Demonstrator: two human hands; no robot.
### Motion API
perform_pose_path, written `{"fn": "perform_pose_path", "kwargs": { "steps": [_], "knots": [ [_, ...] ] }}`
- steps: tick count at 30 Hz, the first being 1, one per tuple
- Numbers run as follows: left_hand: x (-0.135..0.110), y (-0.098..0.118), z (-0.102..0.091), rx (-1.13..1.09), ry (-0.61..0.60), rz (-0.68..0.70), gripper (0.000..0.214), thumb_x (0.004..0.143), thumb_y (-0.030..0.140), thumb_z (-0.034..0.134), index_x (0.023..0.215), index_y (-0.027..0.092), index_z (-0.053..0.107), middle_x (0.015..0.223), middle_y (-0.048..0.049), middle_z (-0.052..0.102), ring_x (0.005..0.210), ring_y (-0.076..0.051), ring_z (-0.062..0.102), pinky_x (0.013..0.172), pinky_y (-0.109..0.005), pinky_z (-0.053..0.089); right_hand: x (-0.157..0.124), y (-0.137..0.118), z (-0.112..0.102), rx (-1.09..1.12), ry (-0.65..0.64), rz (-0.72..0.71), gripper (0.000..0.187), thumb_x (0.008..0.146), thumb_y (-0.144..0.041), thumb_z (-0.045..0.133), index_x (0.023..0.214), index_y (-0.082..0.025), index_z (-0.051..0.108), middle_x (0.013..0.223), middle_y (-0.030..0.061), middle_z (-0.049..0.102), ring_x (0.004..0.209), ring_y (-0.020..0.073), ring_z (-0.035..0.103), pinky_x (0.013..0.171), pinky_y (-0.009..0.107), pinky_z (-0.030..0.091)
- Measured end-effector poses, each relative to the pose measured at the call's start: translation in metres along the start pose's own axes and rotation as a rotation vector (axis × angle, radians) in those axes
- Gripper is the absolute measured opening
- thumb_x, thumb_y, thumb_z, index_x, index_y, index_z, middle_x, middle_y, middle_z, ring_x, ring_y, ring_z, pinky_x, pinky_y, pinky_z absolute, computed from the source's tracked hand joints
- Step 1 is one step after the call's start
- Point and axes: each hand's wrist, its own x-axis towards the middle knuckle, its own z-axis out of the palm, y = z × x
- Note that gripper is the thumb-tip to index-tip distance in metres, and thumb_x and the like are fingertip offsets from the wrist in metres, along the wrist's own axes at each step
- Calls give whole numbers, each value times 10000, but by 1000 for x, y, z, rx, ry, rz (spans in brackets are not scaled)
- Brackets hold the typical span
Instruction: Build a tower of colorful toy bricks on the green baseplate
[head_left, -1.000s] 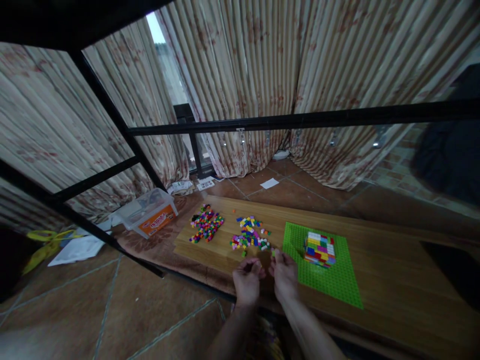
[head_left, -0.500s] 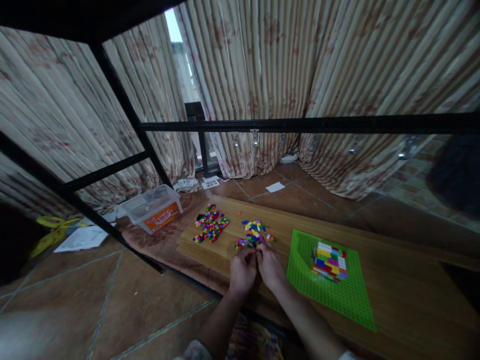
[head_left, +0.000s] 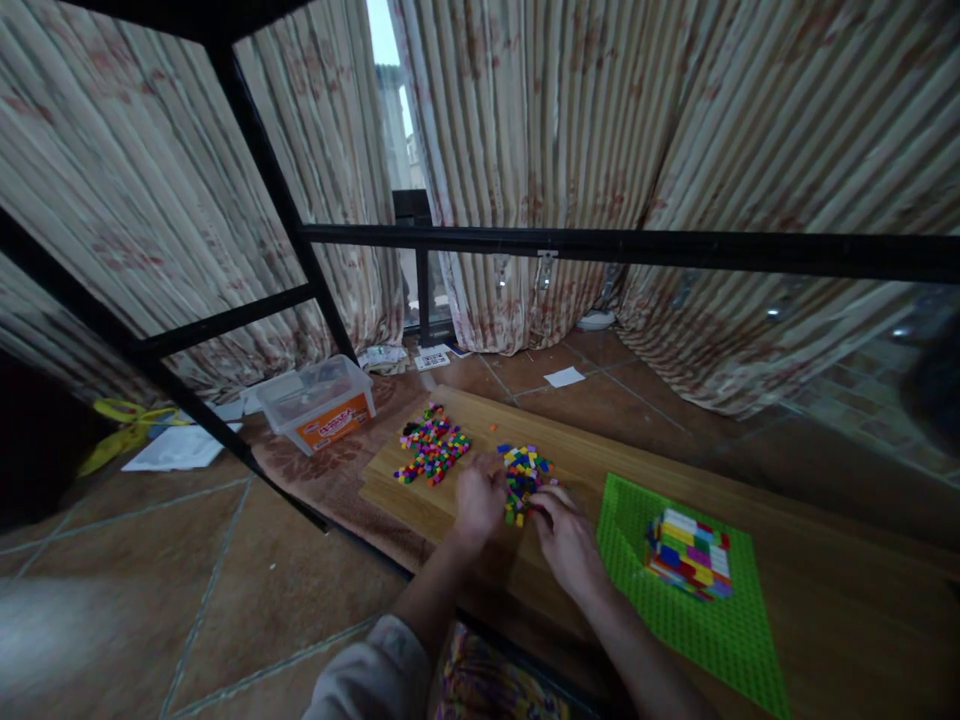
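A small pile of coloured building bricks (head_left: 523, 462) lies on the wooden board between my hands. My left hand (head_left: 480, 500) is at the pile's left edge, its fingers bent and smeared by motion. My right hand (head_left: 566, 535) is at the near right side of the pile, thumb and fingers drawn together; whatever may be between them is too small to make out. To the right, a block built of multicoloured bricks (head_left: 690, 550) stands on a green baseplate (head_left: 739, 625). A larger heap of loose bricks (head_left: 433, 447) lies left of my left hand.
The wooden board (head_left: 555, 585) lies under the bricks. Beyond its left end stands a clear plastic box (head_left: 319, 400) with an orange label, on a brown cloth (head_left: 300, 485). A black metal frame (head_left: 480, 238) crosses in front of the curtains. A white paper (head_left: 564, 377) lies on the tiles.
My hands were together at the near edge of the small pile and have moved apart. The left went up and left, the right to the right. The view has shifted slightly.
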Motion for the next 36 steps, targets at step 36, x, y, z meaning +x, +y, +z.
{"fn": "perform_pose_path", "kwargs": {
  "steps": [36],
  "knots": [
    [51,-5,-7,315,-343,380,281,794,126,501,1011,200,663,1047,-47,676,1009,-174,603,965,-285,449,-63,-12,-8,-151,-99,158,216,876,-172,452,835,-244,652,867,33,639,832,188,608,727,298,458]
  ]
}}
